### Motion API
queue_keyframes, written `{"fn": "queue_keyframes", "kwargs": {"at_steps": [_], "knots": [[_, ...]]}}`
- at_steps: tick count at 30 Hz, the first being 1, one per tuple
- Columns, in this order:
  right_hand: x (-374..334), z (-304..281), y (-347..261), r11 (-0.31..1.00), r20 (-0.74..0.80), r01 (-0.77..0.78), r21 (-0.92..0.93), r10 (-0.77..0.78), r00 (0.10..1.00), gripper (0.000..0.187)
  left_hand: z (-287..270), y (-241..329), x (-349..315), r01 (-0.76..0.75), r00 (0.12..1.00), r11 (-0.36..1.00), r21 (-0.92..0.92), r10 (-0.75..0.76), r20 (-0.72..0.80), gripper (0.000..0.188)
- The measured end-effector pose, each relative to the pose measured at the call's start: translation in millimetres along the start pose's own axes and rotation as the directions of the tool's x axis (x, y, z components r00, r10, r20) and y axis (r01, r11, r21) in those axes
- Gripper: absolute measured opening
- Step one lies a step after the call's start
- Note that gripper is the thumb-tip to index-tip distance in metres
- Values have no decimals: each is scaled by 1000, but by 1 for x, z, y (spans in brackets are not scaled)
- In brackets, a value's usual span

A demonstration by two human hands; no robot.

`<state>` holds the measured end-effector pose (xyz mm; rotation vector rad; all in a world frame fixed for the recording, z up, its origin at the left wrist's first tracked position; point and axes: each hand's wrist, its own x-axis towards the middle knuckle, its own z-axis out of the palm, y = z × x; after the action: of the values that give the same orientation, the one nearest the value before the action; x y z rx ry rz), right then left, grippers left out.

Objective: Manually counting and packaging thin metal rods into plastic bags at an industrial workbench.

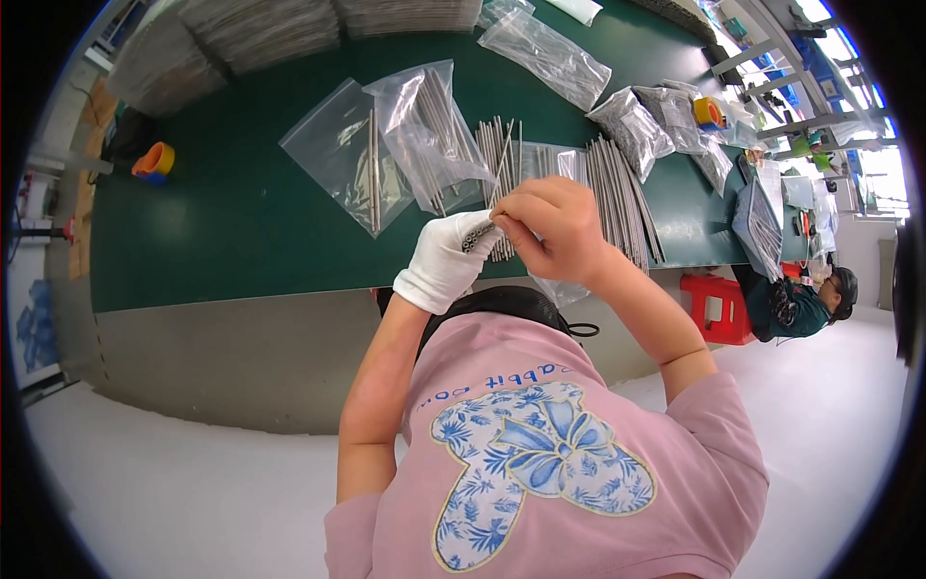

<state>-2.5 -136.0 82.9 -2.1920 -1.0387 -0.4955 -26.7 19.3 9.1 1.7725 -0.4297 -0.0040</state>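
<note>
While your gloved left hand [439,262] closes round metal tubes [475,237] near the green table [241,256], your right hand [552,227] bends close fingertips beside their ends, hold unclear; level ends should help.

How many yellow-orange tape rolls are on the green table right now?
2: the left roll toward the far left end, the right roll beside the filled plastic bags. More may be hidden.

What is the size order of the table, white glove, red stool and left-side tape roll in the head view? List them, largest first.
1. Table
2. Glove
3. Stool
4. Tape roll

This is apparent size only; the stool looks farther from the camera than the glove.
</note>
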Motion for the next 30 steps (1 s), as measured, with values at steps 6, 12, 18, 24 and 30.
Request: {"fn": "queue_keyframes", "kwargs": {"at_steps": [6, 12, 18, 24, 30], "knots": [[2, 2, -2, 995, -13, 80, -67, -81, 997, 9, -1, 0, 0, -21, 1000, 1000, 4, 21, -13, 26], [-3, 5, 0, 995, 57, 96, -36, -94, 994, 12, -3, 4, 0, 14, 998, 1000, 11, -15, 53, 25], [0, 6, 0, 995, 65, 89, -44, -86, 994, 13, -1, -2, -1, -39, 999, 999, 11, 39, -12, 24], [18, -11, -12, 995, -38, 74, -63, -76, 996, 9, -1, 0, 2, -74, 997, 997, -15, 74, -17, 22], [10, -13, -4, 996, 182, -85, -26, 89, 979, 9, -1, 4, 1, -13, 1000, 999, -49, 13, 2, 18]]}}
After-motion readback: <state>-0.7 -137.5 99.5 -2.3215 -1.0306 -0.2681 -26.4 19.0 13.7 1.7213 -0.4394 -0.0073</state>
